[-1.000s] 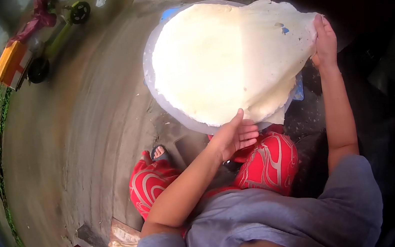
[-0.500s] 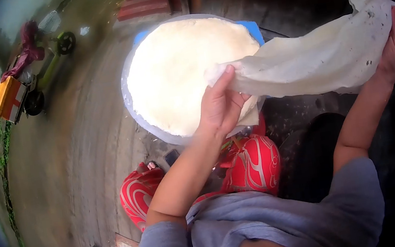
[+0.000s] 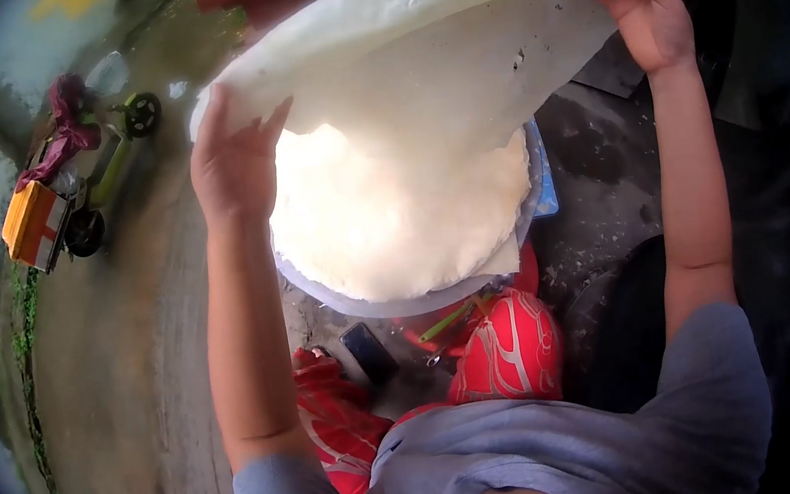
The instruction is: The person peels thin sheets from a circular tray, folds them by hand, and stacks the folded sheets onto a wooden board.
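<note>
My left hand [image 3: 238, 168] is raised at the left edge of a large, thin, pale flatbread [image 3: 415, 32], pinching its edge between thumb and fingers. Its opposite edge is gripped by my right hand [image 3: 654, 16] at the upper right. The flatbread is stretched between both hands, its far side bowed upward, with a few dark specks on it. Below lies a round, cream-coloured stack of what look like similar sheets [image 3: 402, 226]. The flatbread hides the far part of this stack. Under the stack shows the rim of a round, pale base [image 3: 383, 305].
A blue surface [image 3: 545, 180] pokes out right of the base. My red-patterned knees [image 3: 510, 347] are close below. A phone [image 3: 367, 352] and a green-handled tool [image 3: 446, 322] lie near them. A scooter [image 3: 107, 171] with an orange box [image 3: 33, 222] stands at left.
My left hand has moved left and up, my right hand left and up. The flatbread, bunched lengthwise before, is now spread wide over the stack's far side.
</note>
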### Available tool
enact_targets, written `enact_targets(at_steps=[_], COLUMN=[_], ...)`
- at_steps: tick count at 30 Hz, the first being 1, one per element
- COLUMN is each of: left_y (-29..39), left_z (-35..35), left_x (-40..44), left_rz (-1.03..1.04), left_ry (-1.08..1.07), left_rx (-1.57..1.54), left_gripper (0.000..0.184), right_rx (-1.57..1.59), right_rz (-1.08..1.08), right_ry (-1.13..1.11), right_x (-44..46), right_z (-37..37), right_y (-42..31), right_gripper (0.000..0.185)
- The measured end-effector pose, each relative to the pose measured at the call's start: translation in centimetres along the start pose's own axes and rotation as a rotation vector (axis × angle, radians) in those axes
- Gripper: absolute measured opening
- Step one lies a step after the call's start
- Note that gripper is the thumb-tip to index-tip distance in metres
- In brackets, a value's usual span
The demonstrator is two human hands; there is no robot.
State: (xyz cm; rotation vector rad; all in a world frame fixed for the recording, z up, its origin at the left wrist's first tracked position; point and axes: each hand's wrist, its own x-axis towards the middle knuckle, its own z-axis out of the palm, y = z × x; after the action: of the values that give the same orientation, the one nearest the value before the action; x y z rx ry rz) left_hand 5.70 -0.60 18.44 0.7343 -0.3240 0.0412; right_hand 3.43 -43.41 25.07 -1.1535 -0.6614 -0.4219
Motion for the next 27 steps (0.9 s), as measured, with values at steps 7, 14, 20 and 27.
enact_targets(at_steps=[7,14,20,27], left_y=[-3.2,-6.5,-7.4,-7.7], left_z=[-7.3,-9.6,-12.8,-13.1], left_x=[-18.0,-28.5,-32.4,-33.7], left_rz=[-0.244,-0.617,-0.966,-0.982], left_ry=[0.442,0.767,0.818,0.802], left_rx=[0.165,0.119,0.155,0.047], left_gripper=[0.033,0.029,0.018,0.015], right_rx=[0.102,0.057,0.049,0.030], right_rz=[0.494,0.787,0.797,0.993], right_ry=[0.400,0.547,0.315,-0.225], right_x=[-20.2,-29.7,-20.7,-10.0], right_z=[4.5,6.1,8.9,21.1], right_y=[5.4,8.1,13.6,27.9], right_gripper=[0.036,0.043,0.035,0.021])
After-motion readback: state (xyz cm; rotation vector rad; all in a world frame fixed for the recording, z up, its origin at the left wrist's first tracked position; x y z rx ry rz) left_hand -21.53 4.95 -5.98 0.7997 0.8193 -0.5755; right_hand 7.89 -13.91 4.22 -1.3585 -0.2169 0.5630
